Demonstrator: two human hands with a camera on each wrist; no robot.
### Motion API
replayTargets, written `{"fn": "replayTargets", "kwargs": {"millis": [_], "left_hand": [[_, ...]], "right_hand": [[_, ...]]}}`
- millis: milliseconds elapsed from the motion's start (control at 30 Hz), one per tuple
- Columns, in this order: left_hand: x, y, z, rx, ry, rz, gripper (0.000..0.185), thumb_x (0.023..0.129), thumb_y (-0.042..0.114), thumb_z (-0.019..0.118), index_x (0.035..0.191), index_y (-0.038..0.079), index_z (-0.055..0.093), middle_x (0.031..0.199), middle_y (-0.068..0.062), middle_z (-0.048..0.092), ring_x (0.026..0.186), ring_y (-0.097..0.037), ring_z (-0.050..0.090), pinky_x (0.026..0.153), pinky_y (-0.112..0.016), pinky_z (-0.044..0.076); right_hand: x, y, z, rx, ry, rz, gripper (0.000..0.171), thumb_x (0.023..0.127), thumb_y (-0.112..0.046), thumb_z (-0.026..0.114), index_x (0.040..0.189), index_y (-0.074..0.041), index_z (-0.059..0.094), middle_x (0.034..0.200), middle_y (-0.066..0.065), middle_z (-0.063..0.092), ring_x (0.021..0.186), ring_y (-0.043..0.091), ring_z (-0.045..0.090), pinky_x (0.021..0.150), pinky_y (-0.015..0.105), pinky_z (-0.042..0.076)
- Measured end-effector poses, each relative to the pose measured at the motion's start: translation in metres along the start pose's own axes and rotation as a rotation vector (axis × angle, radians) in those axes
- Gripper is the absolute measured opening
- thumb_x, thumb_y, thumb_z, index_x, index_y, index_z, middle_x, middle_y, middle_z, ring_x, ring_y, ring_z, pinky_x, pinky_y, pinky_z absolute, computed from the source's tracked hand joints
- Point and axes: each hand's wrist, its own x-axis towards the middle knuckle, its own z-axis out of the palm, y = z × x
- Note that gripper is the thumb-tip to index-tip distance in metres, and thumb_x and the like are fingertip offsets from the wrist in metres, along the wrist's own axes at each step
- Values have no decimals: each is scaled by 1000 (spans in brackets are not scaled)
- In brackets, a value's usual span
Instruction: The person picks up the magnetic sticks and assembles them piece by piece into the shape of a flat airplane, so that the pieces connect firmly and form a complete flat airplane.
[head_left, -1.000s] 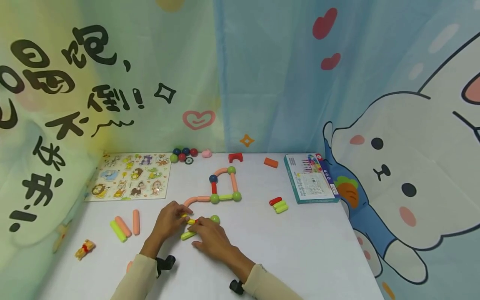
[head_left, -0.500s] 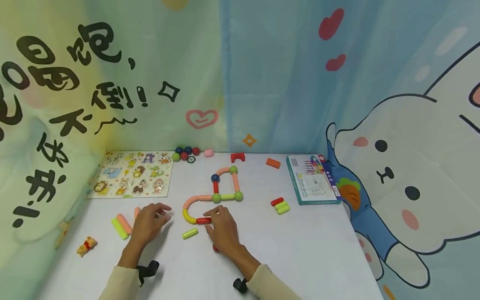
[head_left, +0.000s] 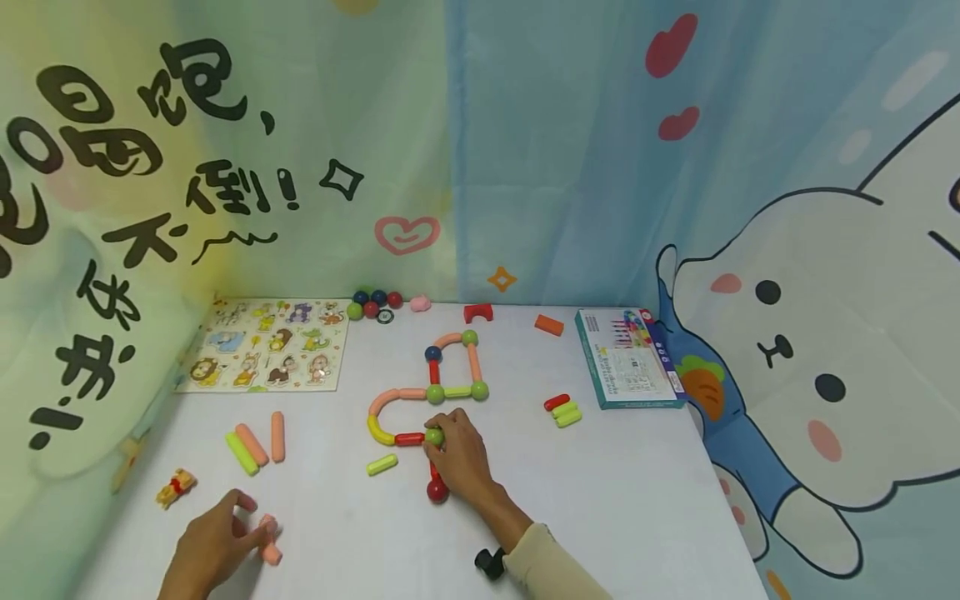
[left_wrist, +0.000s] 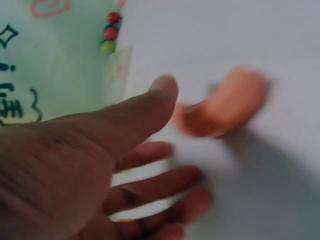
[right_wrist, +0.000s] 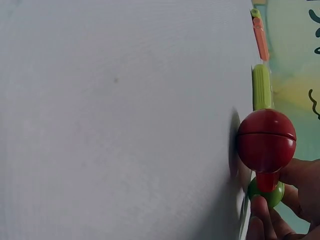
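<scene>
Sticks and balls already form a chain (head_left: 442, 392) mid-table – our right hand (head_left: 461, 458) pinches its green ball (head_left: 434, 436), our left hand (head_left: 213, 546) grips a spare pink stick (head_left: 268, 540); several sticks remain loose.

I see open tabletop (head_left: 615, 500) right of my right hand (head_left: 459, 454), with only three short sticks (head_left: 562, 410) and the teal box (head_left: 626, 358) farther back. Between my hands lies one loose green stick (head_left: 382, 464); otherwise that lane is free. Toward the back, the stick-and-ball figure (head_left: 438, 387) blocks the middle, and the animal puzzle board (head_left: 266, 346) fills the left rear.
</scene>
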Motion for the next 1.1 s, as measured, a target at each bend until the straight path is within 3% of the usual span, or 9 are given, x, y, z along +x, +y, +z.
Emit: {"fn": "replayTargets", "kwargs": {"millis": [167,333,533,700,900,1000,1100], "left_hand": [[-9,15,27,-77,89,54,31,97,24,72,114,2,59,76,-2,60,68,-18,53,63,-34,39],[-14,57,60,-155,107,86,21,95,21,74,109,8,64,72,-1,57,64,-17,50,60,-32,38],[-18,112,103,-202,125,263,19,89,22,82,97,17,66,65,6,54,59,-10,47,57,-27,36],[-18,143,129,-187,152,364,24,86,28,86,92,22,64,62,11,52,56,-5,45,53,-24,34],[-18,156,142,-199,129,421,24,87,31,86,92,23,64,59,13,51,54,-1,44,51,-23,35],[-16,154,139,-207,124,425,22,89,32,85,92,22,65,61,13,51,54,-1,43,51,-23,34],[-10,153,131,-222,135,417,19,91,31,83,93,22,67,62,12,51,55,-2,43,53,-22,34]], "right_hand": [[2,2,0,47,-22,9,27,92,-17,84,117,-17,76,106,0,60,84,6,53,75,22,46],[6,2,-7,93,-79,45,27,90,-16,86,115,-16,77,104,-1,62,83,9,53,72,23,46],[11,5,-13,111,-114,41,27,89,-17,87,114,-17,78,101,-2,63,82,9,53,71,22,47],[11,9,-15,120,-127,6,26,89,-16,87,114,-17,79,101,0,64,80,8,54,70,21,47],[4,11,-26,141,-133,-20,29,92,-16,83,121,-14,78,109,7,68,82,12,58,71,21,49],[-5,11,-35,128,-88,-28,29,93,-17,83,121,-15,77,114,7,70,86,16,63,74,22,50],[-20,11,-47,107,-57,-40,23,92,-18,84,115,-16,77,107,2,70,87,15,64,74,22,50]]}}
